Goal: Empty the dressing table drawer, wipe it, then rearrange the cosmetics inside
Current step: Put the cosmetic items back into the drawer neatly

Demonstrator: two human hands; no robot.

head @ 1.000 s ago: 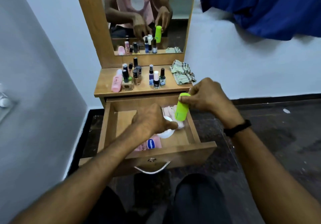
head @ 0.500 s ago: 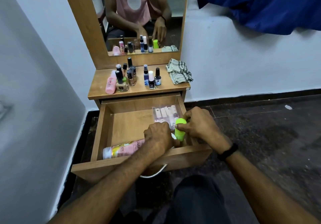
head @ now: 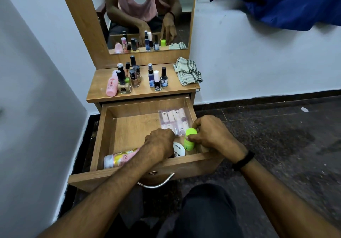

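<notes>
Drawer [head: 193, 164] corner (front right) hems right hand [head: 212, 136] gripping green bottle [head: 188, 145]

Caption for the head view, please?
Right hand grips a green bottle in the open drawer; left hand curled beside a white jar.

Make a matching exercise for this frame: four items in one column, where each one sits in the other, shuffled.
Items
1. green bottle
2. checked cloth
3. pink-and-yellow bottle
4. clear case

Places
A. right end of the tabletop
B. lying on its side at the front left of the drawer
C. gripped by the right hand at the drawer's front right
D. flat at the drawer's back right

Pairs: 1-C, 2-A, 3-B, 4-D
</notes>
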